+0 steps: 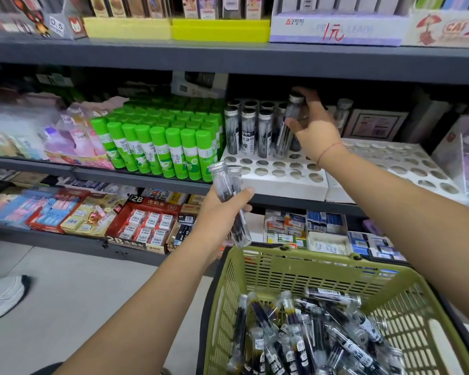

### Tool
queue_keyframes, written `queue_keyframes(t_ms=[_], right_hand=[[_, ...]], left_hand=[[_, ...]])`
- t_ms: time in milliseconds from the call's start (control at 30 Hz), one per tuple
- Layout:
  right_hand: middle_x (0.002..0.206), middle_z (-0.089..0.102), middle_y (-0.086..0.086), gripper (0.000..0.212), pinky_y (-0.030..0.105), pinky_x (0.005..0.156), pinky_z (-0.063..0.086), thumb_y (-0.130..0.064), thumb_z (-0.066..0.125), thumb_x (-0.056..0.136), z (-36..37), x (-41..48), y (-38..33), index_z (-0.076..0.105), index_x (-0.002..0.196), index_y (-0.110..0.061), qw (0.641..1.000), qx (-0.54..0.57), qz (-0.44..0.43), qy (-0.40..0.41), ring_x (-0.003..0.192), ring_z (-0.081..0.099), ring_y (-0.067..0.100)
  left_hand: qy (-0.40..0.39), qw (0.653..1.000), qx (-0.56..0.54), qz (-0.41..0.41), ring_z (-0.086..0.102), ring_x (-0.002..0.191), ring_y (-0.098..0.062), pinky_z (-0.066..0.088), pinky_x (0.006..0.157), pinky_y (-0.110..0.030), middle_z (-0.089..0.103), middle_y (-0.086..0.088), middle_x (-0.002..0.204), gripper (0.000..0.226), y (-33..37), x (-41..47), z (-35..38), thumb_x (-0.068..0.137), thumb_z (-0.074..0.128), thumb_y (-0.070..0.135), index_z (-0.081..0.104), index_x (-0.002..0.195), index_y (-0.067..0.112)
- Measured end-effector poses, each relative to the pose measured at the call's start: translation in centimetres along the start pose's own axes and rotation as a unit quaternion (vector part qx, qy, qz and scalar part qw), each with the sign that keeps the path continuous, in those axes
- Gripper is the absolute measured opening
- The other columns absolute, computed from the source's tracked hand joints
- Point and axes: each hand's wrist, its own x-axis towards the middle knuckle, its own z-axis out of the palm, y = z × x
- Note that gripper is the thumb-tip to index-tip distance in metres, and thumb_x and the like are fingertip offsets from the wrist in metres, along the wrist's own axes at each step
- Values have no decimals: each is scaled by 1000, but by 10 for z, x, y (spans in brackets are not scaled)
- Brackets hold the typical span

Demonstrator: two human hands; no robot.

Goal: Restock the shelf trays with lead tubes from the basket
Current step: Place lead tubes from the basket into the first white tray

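Lower right of the frame: a green basket [295, 269] is sitting nearest the viewer and is holding a loose heap of lead tubes [322, 342], all lying on their sides. Centre: the left hand [222, 209] is gripping a pair of tubes [225, 182], with fingers and thumb curling round them. The pair is tilting, silver caps pointing up and left, above the basket's far rim. Right of centre, farther back: the right hand [317, 128] is reaching over a white tray [282, 185] on the middle shelf and is pinching a single tube [290, 117] between thumb and fingers. This tube is leaning over the tray's back rows; whether its base is sitting in a hole cannot be told. Standing tubes [248, 131] are filling the tray's back left holes, while the front rows are lying open. A second tray [417, 174] is sitting just beside it on the right. Green glue sticks [157, 142] are standing in rows just to the left.
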Motion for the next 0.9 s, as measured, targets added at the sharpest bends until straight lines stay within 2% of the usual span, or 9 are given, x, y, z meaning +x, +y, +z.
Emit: queue_keyframes(t_ms=[133,267,367,533,600,700,733,800,900], right_hand=[[95,59,7,56,45,84,51,-17,61,87,4,10,3,38,137,-31,999,-29,2,-27,85,60,31],[94,54,2,51,42,87,49,-20,62,87,12,3,10,44,133,-29,998,-42,-8,-55,87,56,27],[106,58,6,46,41,91,49,-23,61,87,16,0,14,48,131,-30,998,-33,-22,-39,93,58,28],[118,50,12,43,38,94,46,-23,58,89,20,-8,14,49,132,-28,999,-42,-28,-4,96,56,30],[125,45,12,48,37,96,45,-24,58,90,17,-12,11,45,135,-31,999,-43,-18,-20,99,55,30],[139,31,15,59,39,101,42,-32,60,88,12,-26,4,34,141,-36,997,-74,2,-6,116,48,34],[138,31,15,61,38,100,42,-34,60,88,8,-34,-1,32,142,-34,998,-64,0,7,116,47,33],[121,44,10,55,37,96,44,-34,59,89,3,-56,-15,38,140,-25,1000,12,-15,-8,107,49,22],[106,58,2,33,25,89,49,-27,54,93,-1,-92,-35,56,123,-13,969,181,0,-170,97,56,9]], left_hand=[[-23,1000,4,-4,70,88,-15,52,91,-39,70,-1,93,17,0,5,3,86,70,30,61,100,28],[-25,1000,4,-10,69,86,-11,52,84,-34,69,-3,94,15,-1,8,5,87,68,29,60,99,28],[-22,1000,3,-7,69,86,-13,52,88,-35,69,-3,94,15,-1,9,5,87,69,28,60,99,27],[-24,1000,2,-12,69,89,-12,52,87,-33,70,-6,99,17,-1,9,5,87,69,29,60,102,27],[-23,1000,-5,-12,69,91,-14,52,87,-34,71,-5,97,17,-1,9,5,87,68,29,62,103,26],[-36,999,-12,-12,68,99,-18,51,92,-42,75,3,91,22,0,9,6,87,68,31,66,109,25],[-44,999,-17,-12,68,101,-18,50,94,-46,75,4,91,26,1,8,7,87,68,31,67,112,23],[-55,998,-37,-19,67,103,-17,47,98,-54,76,5,94,31,2,7,9,87,68,31,67,115,18],[-68,995,-64,-26,67,105,-20,47,97,-58,75,1,99,31,4,6,11,82,70,31,67,111,20]])
